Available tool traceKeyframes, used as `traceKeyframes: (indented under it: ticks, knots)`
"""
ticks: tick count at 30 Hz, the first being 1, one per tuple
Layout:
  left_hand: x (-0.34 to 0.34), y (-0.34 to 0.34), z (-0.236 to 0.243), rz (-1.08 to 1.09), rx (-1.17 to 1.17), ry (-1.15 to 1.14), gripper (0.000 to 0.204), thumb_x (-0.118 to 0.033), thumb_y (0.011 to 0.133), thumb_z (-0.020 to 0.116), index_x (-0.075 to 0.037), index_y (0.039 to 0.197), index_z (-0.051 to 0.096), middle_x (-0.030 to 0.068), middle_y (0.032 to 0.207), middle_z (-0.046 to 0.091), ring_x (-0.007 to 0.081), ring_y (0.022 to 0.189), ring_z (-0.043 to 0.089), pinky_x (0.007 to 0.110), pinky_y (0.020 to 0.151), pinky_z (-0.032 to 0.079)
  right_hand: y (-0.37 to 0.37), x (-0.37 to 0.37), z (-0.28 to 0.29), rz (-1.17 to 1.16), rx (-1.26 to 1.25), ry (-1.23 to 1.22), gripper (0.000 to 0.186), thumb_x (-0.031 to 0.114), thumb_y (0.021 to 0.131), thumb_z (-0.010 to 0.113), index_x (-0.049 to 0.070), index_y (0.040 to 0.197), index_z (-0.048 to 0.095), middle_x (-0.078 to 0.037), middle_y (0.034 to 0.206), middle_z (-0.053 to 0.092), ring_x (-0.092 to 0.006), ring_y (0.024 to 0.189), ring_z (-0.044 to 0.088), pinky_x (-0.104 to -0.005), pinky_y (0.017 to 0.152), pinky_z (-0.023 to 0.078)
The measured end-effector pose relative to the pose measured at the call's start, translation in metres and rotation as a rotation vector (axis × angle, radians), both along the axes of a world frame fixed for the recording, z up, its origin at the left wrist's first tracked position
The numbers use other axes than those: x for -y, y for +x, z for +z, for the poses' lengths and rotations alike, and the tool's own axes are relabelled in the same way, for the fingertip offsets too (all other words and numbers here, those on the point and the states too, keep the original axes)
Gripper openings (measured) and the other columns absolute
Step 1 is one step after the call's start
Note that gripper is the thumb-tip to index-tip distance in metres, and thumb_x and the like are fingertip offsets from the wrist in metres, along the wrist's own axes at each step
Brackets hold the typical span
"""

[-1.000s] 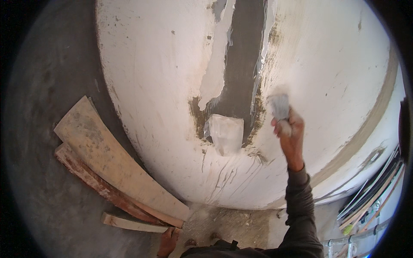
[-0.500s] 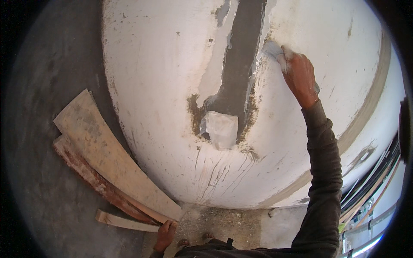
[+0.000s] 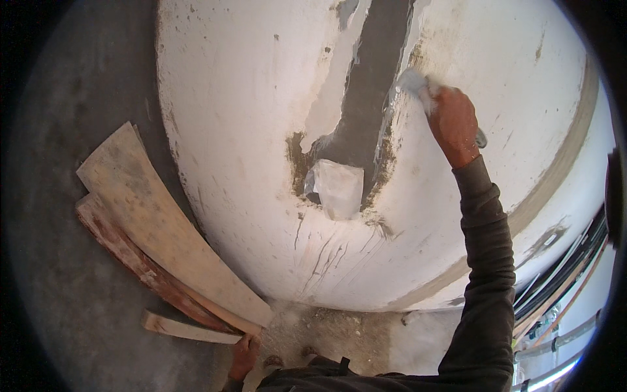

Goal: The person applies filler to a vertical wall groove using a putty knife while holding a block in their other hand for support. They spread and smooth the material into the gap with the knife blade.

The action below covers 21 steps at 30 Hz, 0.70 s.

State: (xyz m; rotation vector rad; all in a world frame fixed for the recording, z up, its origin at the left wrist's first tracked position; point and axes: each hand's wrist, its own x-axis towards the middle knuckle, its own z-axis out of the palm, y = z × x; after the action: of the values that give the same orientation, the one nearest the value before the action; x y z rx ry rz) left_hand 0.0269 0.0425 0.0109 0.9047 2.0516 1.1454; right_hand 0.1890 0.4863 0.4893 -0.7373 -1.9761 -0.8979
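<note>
In front of me is a white wall (image 3: 228, 130) with a vertical grey strip of bare plaster (image 3: 369, 85) between ragged edges. My right hand (image 3: 452, 121) is closed round a putty knife; its blade (image 3: 413, 81) touches or nearly touches the wall at the strip's right edge. The tip of its handle shows beyond the wrist. Over the strip's lower end is a crumpled clear plastic sheet (image 3: 339, 186). At the lower left my left hand (image 3: 245, 356) has its fingers curled at the near end of a wooden plank (image 3: 147, 258), its grip partly hidden.
A wide, stained board (image 3: 157, 202) leans beside the plank, and a short wooden batten (image 3: 189, 328) lies below. Dusty rubble covers the floor (image 3: 333, 330) by my feet. Long dark pipes (image 3: 568, 268) and metal bars (image 3: 558, 343) are at the right.
My right hand and the putty knife have moved slightly down along the strip's edge. My left hand has shifted a little down and left. The whole view has tilted slightly.
</note>
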Motion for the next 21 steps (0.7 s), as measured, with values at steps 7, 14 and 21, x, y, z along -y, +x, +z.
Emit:
traceKeyframes:
  ticks: [7, 14, 21]
  knots:
    - [-0.01, -0.001, 0.005, -0.013, -0.032, 0.03, 0.031, -0.028, 0.104, 0.055, 0.001, 0.097, 0.061, 0.0152, 0.077, 0.061, 0.0254, 0.07, 0.06, 0.04, 0.068, 0.048, 0.003, -0.009, 0.017, -0.033, -0.017, 0.008, 0.027, 0.029, 0.095, 0.064, 0.003, 0.095, 0.071, -0.018, 0.083, 0.068, -0.0364, 0.079, 0.068, -0.0476, 0.074, 0.053]
    - [-0.004, -0.003, -0.007, -0.017, -0.077, -0.036, 0.029, -0.028, 0.104, 0.055, 0.001, 0.103, 0.062, 0.0159, 0.08, 0.062, 0.0255, 0.072, 0.061, 0.041, 0.069, 0.048, -0.004, -0.006, -0.002, -0.055, 0.039, -0.012, 0.031, 0.031, 0.096, 0.063, 0.001, 0.094, 0.072, -0.019, 0.082, 0.068, -0.0362, 0.079, 0.067, -0.0481, 0.072, 0.053]
    - [0.006, -0.001, -0.017, 0.043, 0.107, -0.01, 0.032, -0.031, 0.104, 0.056, 0.001, 0.105, 0.062, 0.0183, 0.084, 0.062, 0.025, 0.076, 0.062, 0.041, 0.073, 0.049, 0.001, -0.014, -0.024, -0.02, 0.037, 0.037, 0.032, 0.032, 0.097, 0.063, 0.002, 0.09, 0.073, -0.019, 0.075, 0.067, -0.0351, 0.07, 0.065, -0.047, 0.069, 0.052]
